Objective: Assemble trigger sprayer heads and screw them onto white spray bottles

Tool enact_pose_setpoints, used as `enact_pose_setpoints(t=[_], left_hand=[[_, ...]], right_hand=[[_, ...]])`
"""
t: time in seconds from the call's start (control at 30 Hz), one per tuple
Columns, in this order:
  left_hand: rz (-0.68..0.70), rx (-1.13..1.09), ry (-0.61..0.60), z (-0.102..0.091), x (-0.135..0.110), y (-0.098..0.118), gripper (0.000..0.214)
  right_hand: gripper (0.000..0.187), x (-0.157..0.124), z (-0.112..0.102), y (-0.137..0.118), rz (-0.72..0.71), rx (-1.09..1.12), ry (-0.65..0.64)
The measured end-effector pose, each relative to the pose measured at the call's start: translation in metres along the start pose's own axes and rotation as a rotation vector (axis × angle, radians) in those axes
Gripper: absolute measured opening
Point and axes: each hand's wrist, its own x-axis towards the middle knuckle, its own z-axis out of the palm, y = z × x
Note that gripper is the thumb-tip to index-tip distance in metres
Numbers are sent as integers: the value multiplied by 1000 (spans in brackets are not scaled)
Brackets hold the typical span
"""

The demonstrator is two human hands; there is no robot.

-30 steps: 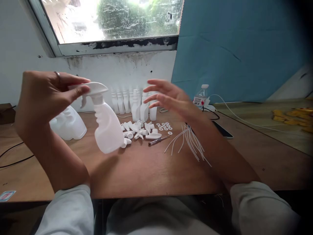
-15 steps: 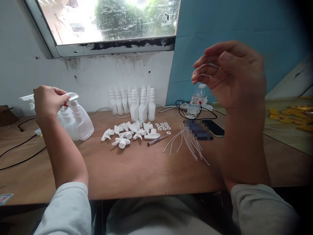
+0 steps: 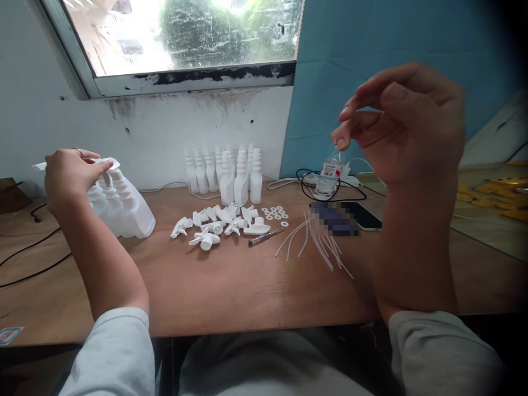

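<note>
At the left of the table, my left hand [image 3: 72, 176] is closed on the white top of a spray bottle [image 3: 138, 212]. More white spray bottles stand close against it, partly hidden behind my hand and forearm. My right hand [image 3: 421, 121] is raised on the right, holding nothing, its fingers loosely bent and apart. In the middle lie several white trigger spray heads [image 3: 206, 240] in a loose pile. Beside them are small white washers [image 3: 284, 224], a screwdriver [image 3: 266, 236] and thin white tubes [image 3: 324, 252].
White bottles without heads [image 3: 241, 181] stand in rows by the wall. A clear water bottle [image 3: 329, 179], black cable [image 3: 303, 187] and a dark phone [image 3: 363, 217] are at the back right. A blurred-out item [image 3: 334, 220] lies beside the phone. Black cords [image 3: 37, 269] cross the left side.
My left hand has shifted slightly left, and the bottle under it now leans left. My right hand has moved a little right, its fingers curling slightly more.
</note>
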Motion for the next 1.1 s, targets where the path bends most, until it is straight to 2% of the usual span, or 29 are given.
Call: enact_pose_setpoints(t=[0.1, 0.2, 0.33, 0.37, 0.43, 0.5, 0.57, 0.6, 0.67, 0.73, 0.8, 0.87, 0.93, 0.97, 1.1], left_hand=[[-118, 22, 1, -4, -3, 0, 45], [-86, 70, 12, -12, -10, 2, 48], [207, 46, 237, -33, -26, 11, 44], [274, 7, 258, -38, -30, 16, 43], [362, -106, 173, -39, -37, 32, 40], [446, -212, -32, -23, -44, 50, 38], [605, -243, -242, 11, -51, 61, 37], [690, -220, -303, 33, -55, 62, 36], [788, -111, -460, 80, -63, 53, 38], [778, -16, -535, 120, -70, 32, 43], [724, 47, -594, 145, -73, 8, 47], [659, 71, -691, 156, -73, -11, 50], [614, 61, -790, 157, -70, -21, 50], [607, 50, -824, 156, -69, -23, 50], [584, 36, -850, 153, -66, -26, 50]], right_hand=[[8, 0, 0, 0, -19, 30, 10], [7, 0, 1, -2, -4, 57, -12], [8, -1, 4, -3, 18, 75, -44], [8, -2, 5, -3, 19, 72, -53], [10, -4, 7, -2, 32, 48, -85], [12, -5, 7, 1, 47, 9, -142], [15, -9, 4, 6, 83, -78, -234], [17, -12, 2, 11, 116, -157, -294], [22, -20, -4, 26, 223, -371, -438], [25, -35, -12, 50, 353, -582, -606], [28, -54, -21, 82, 431, -688, -761], [28, -76, -28, 115, 476, -742, -811], [25, -98, -33, 145, 515, -769, -818], [26, -107, -35, 157, 511, -758, -874], [32, -128, -38, 183, 462, -694, -981]])
